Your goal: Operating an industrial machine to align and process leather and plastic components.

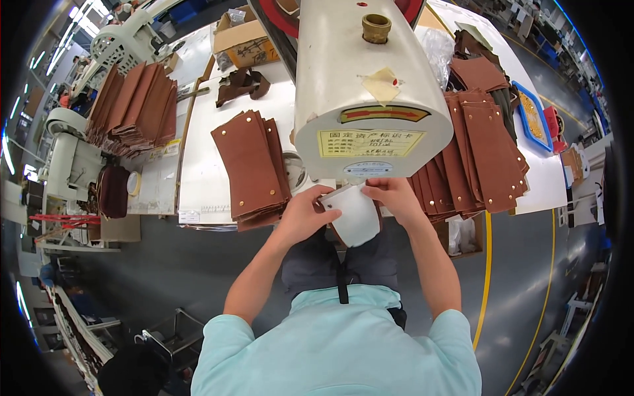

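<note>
My left hand [306, 214] pinches the left edge of a leather piece [358, 219], its pale side up and brown showing along its edge. A small dark spot shows near my left fingers. On the same piece's far right corner, my right hand [395, 199] closes its thumb and fingers. The far edge of the piece lies just below the front of a large cream-coloured press machine [373, 79], whose housing hides the working point. Beside my left hand lies a stack of brown leather pieces [249, 168] with brass-coloured studs at the corners.
More studded leather pieces [485, 152] are fanned out right of the machine. A blue tray [547, 140] of small gold-coloured parts stands beyond them. Brown stacks [135, 109] lie on the left table. Behind are a cardboard box [246, 45] and dark leather scraps [242, 86].
</note>
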`<state>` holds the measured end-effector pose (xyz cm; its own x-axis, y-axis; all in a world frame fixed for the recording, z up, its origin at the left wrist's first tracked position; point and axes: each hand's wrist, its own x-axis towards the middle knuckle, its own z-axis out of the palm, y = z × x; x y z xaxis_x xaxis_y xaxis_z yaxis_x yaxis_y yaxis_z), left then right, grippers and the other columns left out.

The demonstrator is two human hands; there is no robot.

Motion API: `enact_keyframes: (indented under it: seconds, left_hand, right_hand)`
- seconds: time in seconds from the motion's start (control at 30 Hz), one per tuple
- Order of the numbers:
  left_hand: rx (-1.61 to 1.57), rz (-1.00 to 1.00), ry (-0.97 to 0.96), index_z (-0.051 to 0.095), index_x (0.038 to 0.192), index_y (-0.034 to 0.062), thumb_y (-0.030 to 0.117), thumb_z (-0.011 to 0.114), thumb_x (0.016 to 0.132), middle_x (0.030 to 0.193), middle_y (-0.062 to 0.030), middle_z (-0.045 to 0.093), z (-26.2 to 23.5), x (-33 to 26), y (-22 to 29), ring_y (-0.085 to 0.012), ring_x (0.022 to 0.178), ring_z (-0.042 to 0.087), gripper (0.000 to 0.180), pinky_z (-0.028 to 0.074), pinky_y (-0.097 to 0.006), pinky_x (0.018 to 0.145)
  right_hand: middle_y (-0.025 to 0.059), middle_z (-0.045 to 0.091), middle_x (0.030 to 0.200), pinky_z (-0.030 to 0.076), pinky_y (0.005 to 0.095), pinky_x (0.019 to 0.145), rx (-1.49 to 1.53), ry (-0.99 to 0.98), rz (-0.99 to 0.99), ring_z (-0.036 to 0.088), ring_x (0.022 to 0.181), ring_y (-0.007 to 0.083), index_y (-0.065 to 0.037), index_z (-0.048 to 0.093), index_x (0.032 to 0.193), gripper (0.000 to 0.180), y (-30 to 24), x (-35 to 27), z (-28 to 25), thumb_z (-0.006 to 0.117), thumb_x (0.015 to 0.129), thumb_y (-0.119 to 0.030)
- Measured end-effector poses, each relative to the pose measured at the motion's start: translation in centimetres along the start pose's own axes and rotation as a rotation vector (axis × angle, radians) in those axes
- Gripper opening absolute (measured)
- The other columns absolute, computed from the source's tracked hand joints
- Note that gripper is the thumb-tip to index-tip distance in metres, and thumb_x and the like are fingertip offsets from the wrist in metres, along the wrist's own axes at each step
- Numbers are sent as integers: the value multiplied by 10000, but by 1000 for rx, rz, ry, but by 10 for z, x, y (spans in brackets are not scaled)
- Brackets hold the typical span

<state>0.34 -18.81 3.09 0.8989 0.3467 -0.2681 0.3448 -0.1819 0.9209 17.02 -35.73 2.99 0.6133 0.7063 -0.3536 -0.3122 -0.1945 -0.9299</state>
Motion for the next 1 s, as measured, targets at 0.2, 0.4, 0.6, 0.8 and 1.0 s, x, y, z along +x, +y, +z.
enact_keyframes:
  seconds: [0.2, 0.4, 0.6, 0.8, 1.0]
  left_hand:
    - [200, 48, 119, 680, 1242, 70, 232, 741, 820, 982, -154, 730, 0, 20, 14, -296, 812, 696, 456, 534, -385, 788]
    - [151, 110, 73, 730, 1150, 49, 187, 712, 838, 970, -155, 750, 8, 39, 0, -288, 845, 716, 342, 546, -371, 795]
    - [-4, 35, 39, 728, 1165, 37, 70, 714, 813, 1028, -146, 753, 11, 47, 0, -243, 887, 718, 353, 552, -345, 813]
    - [-49, 126, 51, 722, 1158, 5, 33, 705, 800, 1061, -145, 734, 10, 46, 5, -225, 902, 706, 360, 555, -334, 802]
    - [4, 37, -25, 713, 1140, 2, 35, 693, 795, 1020, -142, 718, 5, 33, 2, -245, 915, 695, 348, 550, -361, 799]
  right_hand:
    - [73, 701, 967, 529, 283, 744, -196, 30, -110, 638, 868, 138, 31, 684, 1058, 295, 11, 30, 9, 767, 776, 53]
    - [63, 693, 857, 524, 304, 705, -384, 92, -216, 625, 768, 133, -2, 698, 1024, 307, 12, 35, 10, 769, 725, 15]
    - [74, 706, 821, 516, 307, 636, -398, 90, -101, 636, 707, 126, 20, 694, 949, 233, -1, 22, 1, 778, 736, -26]
    - [86, 708, 806, 513, 288, 642, -315, -19, 95, 654, 737, 118, 26, 674, 970, 242, 22, -1, -15, 789, 789, -85]
    - [31, 689, 923, 520, 256, 732, -352, -171, 20, 628, 805, 80, 40, 645, 1055, 219, 53, -50, -29, 734, 862, -12]
